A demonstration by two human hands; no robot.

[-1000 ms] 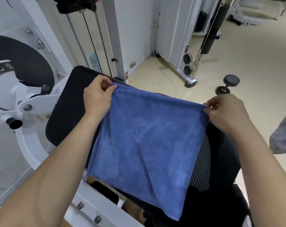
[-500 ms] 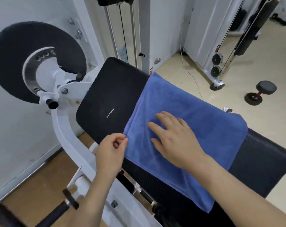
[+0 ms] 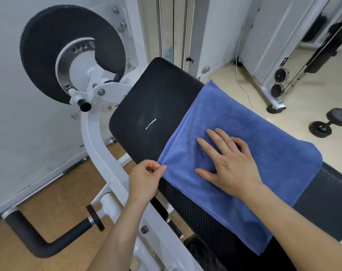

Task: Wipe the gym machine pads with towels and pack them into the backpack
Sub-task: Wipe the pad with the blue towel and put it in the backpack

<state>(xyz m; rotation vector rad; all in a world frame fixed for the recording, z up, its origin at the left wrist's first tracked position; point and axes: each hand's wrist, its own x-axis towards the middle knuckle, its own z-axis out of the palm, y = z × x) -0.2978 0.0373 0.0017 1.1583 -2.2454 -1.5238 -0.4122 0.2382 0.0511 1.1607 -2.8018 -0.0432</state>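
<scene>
A blue towel [image 3: 264, 141] lies spread over the right part of the black machine pad [image 3: 152, 106] and hangs over its near edge. My left hand [image 3: 144, 178] pinches the towel's near left corner between thumb and fingers. My right hand [image 3: 228, 163] rests flat on the towel's middle, fingers spread, pressing it onto the pad. The pad's left part is bare and shows a small white mark. No backpack is in view.
A white machine frame [image 3: 93, 145] with a black round disc [image 3: 48, 55] stands to the left. A black handle [image 3: 39, 239] juts out low at the left. A dumbbell [image 3: 330, 122] lies on the floor at right, near another white machine [image 3: 275, 71].
The towel was held up by both hands, then laid over the pad. My right hand came down flat on it, and my left hand keeps the near corner pinched.
</scene>
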